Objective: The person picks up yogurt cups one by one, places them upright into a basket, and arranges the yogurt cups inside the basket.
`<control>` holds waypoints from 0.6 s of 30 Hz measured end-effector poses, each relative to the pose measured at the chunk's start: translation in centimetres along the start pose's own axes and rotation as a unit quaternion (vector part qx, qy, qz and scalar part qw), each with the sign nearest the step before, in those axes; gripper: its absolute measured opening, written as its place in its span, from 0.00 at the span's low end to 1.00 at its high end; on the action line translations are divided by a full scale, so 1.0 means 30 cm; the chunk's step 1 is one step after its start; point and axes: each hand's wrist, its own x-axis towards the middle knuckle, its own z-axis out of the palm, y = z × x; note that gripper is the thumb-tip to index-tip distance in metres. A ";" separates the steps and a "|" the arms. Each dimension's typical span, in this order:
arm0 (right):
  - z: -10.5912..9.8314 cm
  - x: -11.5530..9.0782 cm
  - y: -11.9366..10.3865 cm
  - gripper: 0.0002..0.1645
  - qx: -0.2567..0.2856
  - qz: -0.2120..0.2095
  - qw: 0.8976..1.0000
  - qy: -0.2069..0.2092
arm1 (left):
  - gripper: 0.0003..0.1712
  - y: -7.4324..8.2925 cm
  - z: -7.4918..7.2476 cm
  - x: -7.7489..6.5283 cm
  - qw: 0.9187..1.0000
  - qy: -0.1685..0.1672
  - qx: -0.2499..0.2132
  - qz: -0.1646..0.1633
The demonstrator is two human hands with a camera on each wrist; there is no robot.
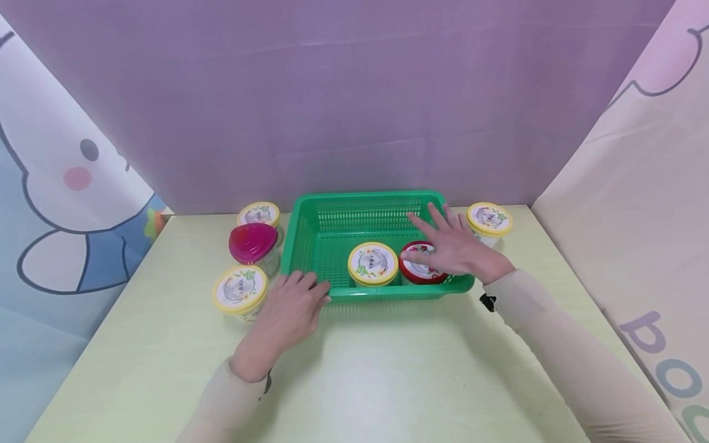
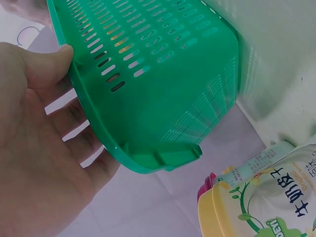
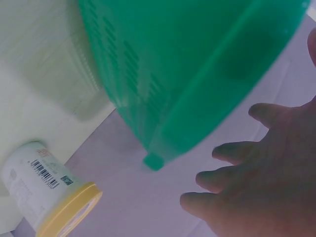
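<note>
A green plastic basket (image 1: pixel 327 246) with slotted sides stands on the table. My left hand (image 1: pixel 290 307) grips its rim at the near left corner. The left wrist view shows the thumb on the outer side and the fingers (image 2: pixel 81 121) over the rim. Inside the basket are a yellow-lidded tub (image 1: pixel 373 263) and, to its right, a red-lidded tub (image 1: pixel 423 271). My right hand (image 1: pixel 456 246) is spread above the basket's right side, overlapping part of the red lid in the head view. Its fingers (image 3: pixel 232 152) are straight and hold nothing.
Left of the basket stand a yellow-lidded tub (image 1: pixel 240 292), a container with a magenta lid (image 1: pixel 253 242) and another yellow-lidded tub (image 1: pixel 258 213) behind. One more yellow-lidded tub (image 1: pixel 490 220) is at the right. A purple cloth wall (image 1: pixel 354 111) closes the back of the table (image 1: pixel 388 369).
</note>
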 end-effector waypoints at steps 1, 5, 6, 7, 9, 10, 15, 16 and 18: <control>-0.001 0.002 0.005 0.55 -0.002 0.002 1.000 0.002 | 0.10 0.000 -0.001 0.000 1.000 -0.001 0.000 0.000; -0.008 0.011 0.027 0.56 -0.007 0.013 1.000 0.015 | 0.10 0.001 -0.002 0.001 1.000 -0.002 0.002 0.000; -0.011 0.012 0.032 0.55 -0.009 0.017 1.000 0.018 | 0.11 0.001 -0.003 0.001 1.000 -0.001 0.002 0.000; -0.013 0.013 0.038 0.55 -0.011 0.021 0.999 0.021 | 0.11 0.001 -0.003 0.001 1.000 -0.002 0.003 0.000; -0.018 0.013 0.047 0.55 -0.014 0.028 0.999 0.024 | 0.10 0.001 -0.003 0.001 1.000 -0.002 0.005 0.000; -0.021 0.013 0.052 0.54 -0.014 0.031 0.999 0.026 | 0.10 0.002 -0.004 0.001 1.000 -0.003 0.005 0.001; -0.033 0.011 0.075 0.54 -0.017 0.041 0.998 0.040 | 0.10 0.001 -0.002 0.002 1.000 0.001 0.003 0.002; -0.035 0.012 0.082 0.53 -0.016 0.043 0.998 0.044 | 0.10 0.001 -0.001 0.002 1.000 0.003 0.003 0.002; -0.037 0.012 0.095 0.53 -0.014 0.049 0.998 0.047 | 0.09 0.001 0.001 0.001 1.000 0.006 0.005 0.003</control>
